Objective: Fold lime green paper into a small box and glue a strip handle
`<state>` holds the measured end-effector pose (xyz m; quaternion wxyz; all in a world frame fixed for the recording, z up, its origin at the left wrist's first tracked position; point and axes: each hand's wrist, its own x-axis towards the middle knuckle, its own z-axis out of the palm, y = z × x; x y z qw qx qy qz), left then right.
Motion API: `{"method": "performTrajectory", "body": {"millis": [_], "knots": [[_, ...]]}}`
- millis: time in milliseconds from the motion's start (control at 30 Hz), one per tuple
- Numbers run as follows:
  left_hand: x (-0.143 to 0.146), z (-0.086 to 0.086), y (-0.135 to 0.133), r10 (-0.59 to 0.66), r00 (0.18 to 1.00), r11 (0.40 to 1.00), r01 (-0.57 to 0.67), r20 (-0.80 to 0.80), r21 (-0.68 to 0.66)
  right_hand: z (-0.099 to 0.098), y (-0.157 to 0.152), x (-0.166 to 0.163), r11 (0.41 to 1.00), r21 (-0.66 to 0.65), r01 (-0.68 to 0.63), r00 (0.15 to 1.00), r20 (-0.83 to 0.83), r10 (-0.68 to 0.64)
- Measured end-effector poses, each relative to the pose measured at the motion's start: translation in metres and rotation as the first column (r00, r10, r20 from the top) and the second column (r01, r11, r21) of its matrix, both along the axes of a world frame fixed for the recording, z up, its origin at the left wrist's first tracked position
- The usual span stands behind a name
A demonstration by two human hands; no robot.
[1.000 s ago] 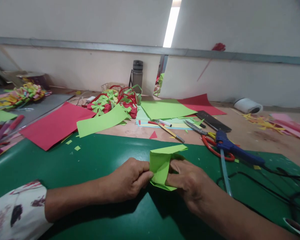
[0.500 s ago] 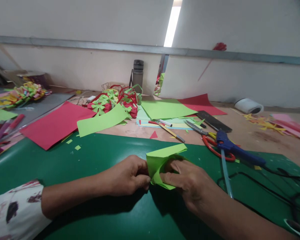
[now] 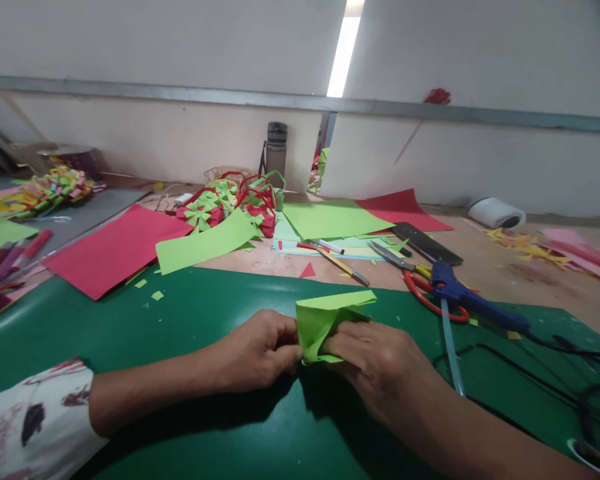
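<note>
A folded piece of light green paper (image 3: 325, 320) is held up just above the green mat (image 3: 205, 427), between both hands. My left hand (image 3: 267, 350) pinches its left edge between thumb and fingers. From the right, my right hand (image 3: 375, 357) grips the paper's lower right side, its fingers reaching into the fold; the fingertips are partly hidden by the paper. The paper stands roughly upright, with a folded flap along its top.
Scissors (image 3: 415, 280) and a blue glue gun (image 3: 470, 300) with its cord lie to the right. Behind are a phone (image 3: 427, 243), a cutter knife (image 3: 343, 265), red paper (image 3: 120, 250), green sheets (image 3: 335, 219), small red-and-green paper baskets (image 3: 260, 213) and a bottle (image 3: 277, 153).
My right hand's fingers have closed in and pressed the paper's open lower loop flatter. My left hand keeps its pinch in nearly the same place.
</note>
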<state>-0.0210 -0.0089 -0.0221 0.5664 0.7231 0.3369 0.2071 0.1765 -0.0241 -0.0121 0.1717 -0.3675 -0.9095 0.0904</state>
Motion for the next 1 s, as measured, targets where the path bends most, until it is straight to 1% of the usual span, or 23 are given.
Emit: {"method": "performTrajectory", "body": {"millis": [133,267,367,467,600,733,800,933,1000], "knots": [[0.000,0.000,-0.003,0.056,0.997,0.995,-0.051,-0.055,0.088,0.003,0.002,-0.002,0.996,-0.081,0.043,0.999,-0.015,-0.044],[0.001,-0.001,-0.005,0.105,0.990,0.988,-0.093,-0.095,0.121,0.004,0.004,-0.004,0.996,-0.060,0.067,0.998,-0.010,-0.068],[0.002,-0.002,-0.005,0.095,0.993,0.989,-0.086,-0.073,0.122,0.002,0.005,-0.006,0.997,-0.045,0.063,0.998,-0.018,-0.064],[0.002,-0.003,-0.004,0.068,0.998,0.997,-0.069,0.008,0.044,0.000,0.005,-0.007,0.997,-0.043,0.058,0.998,-0.020,-0.059],[0.002,-0.003,-0.004,0.049,0.992,0.997,-0.042,0.115,-0.069,0.001,0.005,-0.008,0.995,-0.013,0.094,0.995,-0.014,-0.094],[0.002,-0.004,-0.004,0.077,0.984,0.980,-0.044,0.163,-0.197,0.003,0.006,-0.009,0.991,0.003,0.134,0.991,-0.005,-0.134],[0.003,-0.006,-0.004,0.131,0.981,0.970,-0.097,0.143,-0.221,0.004,0.006,-0.010,0.989,-0.005,0.147,0.989,0.008,-0.147],[0.006,-0.009,-0.006,0.274,0.961,0.955,-0.266,0.045,-0.132,0.003,0.007,-0.012,0.986,-0.027,0.165,0.986,0.026,-0.164],[0.006,-0.011,-0.006,0.308,0.951,0.946,-0.304,0.027,-0.110,0.003,0.007,-0.012,0.985,-0.042,0.170,0.985,0.038,-0.168]]}}
